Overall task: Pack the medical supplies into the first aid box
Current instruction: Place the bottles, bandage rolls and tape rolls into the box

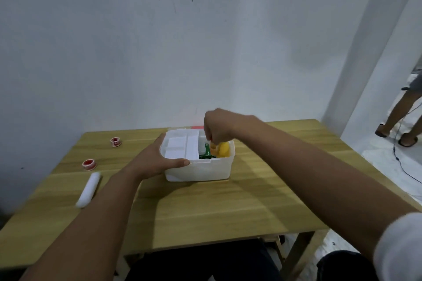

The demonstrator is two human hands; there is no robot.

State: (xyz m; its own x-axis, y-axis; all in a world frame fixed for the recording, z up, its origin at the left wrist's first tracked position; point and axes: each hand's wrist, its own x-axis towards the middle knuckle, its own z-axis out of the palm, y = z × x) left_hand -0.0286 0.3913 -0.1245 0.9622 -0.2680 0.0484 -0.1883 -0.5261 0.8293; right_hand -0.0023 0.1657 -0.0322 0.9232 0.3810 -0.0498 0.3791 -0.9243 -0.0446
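Note:
A white first aid box (201, 172) stands open in the middle of the wooden table (205, 207), with a white divider tray (180, 147) over its left half. My left hand (157, 159) grips the box's left front rim. My right hand (217, 128) is over the right compartment, fingers pinched on a yellow-orange item (222, 149) that sits partly inside the box. A green packet (206, 151) lies beside it inside. Two red-and-white tape rolls (116, 141) (89, 164) and a white bandage roll (89, 189) lie on the table to the left.
A white wall stands just behind the table. A red object (197, 127) peeks out behind the box. At the far right, another person's legs (402, 116) stand on the floor beside a trailing black cable (398, 157).

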